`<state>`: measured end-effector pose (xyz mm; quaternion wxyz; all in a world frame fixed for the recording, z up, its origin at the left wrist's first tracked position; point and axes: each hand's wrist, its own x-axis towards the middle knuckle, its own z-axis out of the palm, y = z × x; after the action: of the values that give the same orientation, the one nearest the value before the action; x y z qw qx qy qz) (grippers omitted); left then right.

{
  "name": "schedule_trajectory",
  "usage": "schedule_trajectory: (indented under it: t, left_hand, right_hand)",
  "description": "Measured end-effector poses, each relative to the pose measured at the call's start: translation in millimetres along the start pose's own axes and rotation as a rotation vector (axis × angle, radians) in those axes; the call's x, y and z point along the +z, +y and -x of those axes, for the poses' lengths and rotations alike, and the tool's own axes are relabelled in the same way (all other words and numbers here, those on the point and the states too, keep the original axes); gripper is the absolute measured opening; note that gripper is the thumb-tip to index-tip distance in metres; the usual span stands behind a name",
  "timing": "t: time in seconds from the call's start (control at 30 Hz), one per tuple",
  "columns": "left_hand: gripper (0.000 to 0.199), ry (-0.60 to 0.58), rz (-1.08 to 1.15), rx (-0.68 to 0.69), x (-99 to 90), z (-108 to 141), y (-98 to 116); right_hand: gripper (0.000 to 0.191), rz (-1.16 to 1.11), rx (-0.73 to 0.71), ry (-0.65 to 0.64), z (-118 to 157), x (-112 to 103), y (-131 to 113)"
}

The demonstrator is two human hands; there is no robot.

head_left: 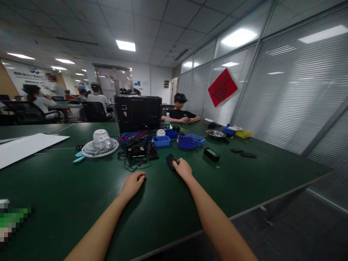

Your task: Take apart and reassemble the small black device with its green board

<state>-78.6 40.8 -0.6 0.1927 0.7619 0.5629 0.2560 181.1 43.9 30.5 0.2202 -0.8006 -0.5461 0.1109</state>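
A flat, black, rectangular object (171, 160) is in my right hand (183, 169), tilted just above or against the green tabletop. My right thumb lies along its near side, and the other fingers are mostly hidden. My left hand (133, 185) rests on the table to the left with its fingers loosely curled in; I see nothing in it. Ahead of my hands lie a black device with cables (136, 150) and a small black stand-like part (152, 150). A black box with a green top (211, 154) sits to the right of my right hand.
Blue bins (161, 141), a steel bowl (216, 134) and a yellow bin (243, 133) stand farther back. A white fan part (100, 146) is at the left, near a white board (24, 145). Behind a black panel (138, 112) and bottle (167, 121), another person (181, 114) sits.
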Motion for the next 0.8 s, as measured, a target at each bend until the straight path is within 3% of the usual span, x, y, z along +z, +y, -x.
schedule_trajectory:
  t: [0.13, 0.3, 0.4, 0.53, 0.8]
  left_hand:
    - [0.031, -0.01, -0.02, -0.003, -0.9, 1.1, 0.3]
    - [0.031, -0.007, -0.03, 0.006, -1.0, 2.0, -0.7]
    - [0.032, -0.015, -0.038, -0.002, -2.2, 3.4, 1.9]
    - [0.035, -0.028, -0.052, -0.011, -5.6, 5.7, 7.0]
    - [0.035, -0.03, -0.057, 0.003, -4.3, 4.1, 2.6]
  right_hand:
    - [0.044, 0.022, 0.03, 0.098, -5.8, -9.7, 9.9]
    - [0.056, 0.113, -0.096, 0.135, -4.5, -1.4, 10.4]
    - [0.056, 0.176, -0.11, 0.083, -2.9, 0.8, 8.9]
    - [0.048, 0.184, 0.007, -0.002, -2.6, -11.3, 14.3]
    - [0.049, 0.134, 0.045, 0.018, -7.5, -20.0, 27.4]
